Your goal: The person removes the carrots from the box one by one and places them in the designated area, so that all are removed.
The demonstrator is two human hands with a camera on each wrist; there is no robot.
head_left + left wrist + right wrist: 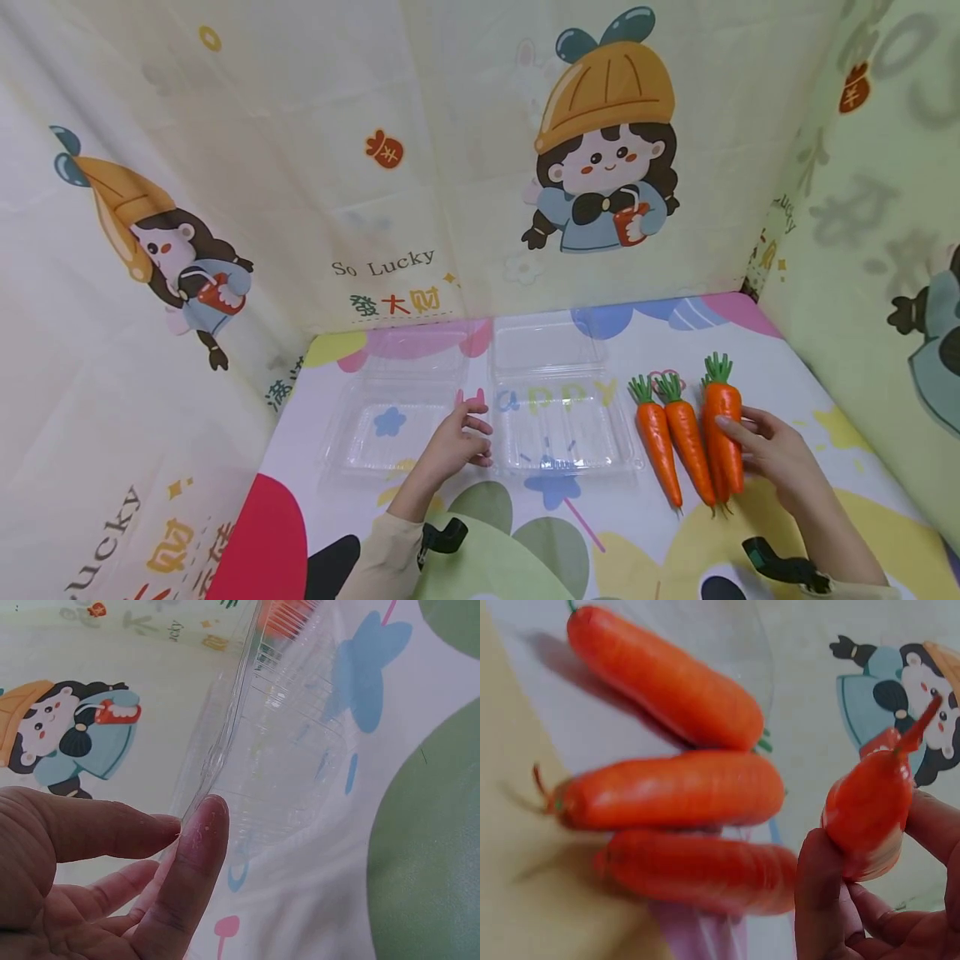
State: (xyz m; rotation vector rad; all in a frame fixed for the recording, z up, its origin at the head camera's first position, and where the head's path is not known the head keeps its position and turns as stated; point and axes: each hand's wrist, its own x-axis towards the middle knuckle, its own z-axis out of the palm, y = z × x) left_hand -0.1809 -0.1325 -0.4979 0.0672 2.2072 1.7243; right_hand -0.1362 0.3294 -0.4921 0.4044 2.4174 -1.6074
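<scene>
My right hand [772, 454] grips an orange carrot [724, 417] with a green top, between thumb and fingers. In the right wrist view the tapered root end of this carrot [870, 817] points up toward the camera. Another carrot [716, 475] lies mostly hidden beneath it in the head view, and two more, a left carrot [658, 450] and a middle carrot [688, 446], lie alongside. My left hand [457, 437] is between two clear plastic boxes, fingers loosely bent and fingertips right at the left rim of the right box [562, 471].
The left clear box [352, 467] stands beside the right one, both with lids folded back toward the rear. A patterned cloth [450, 208] rises behind the table, with more cloth at both sides. The tabletop [585, 550] carries colourful prints.
</scene>
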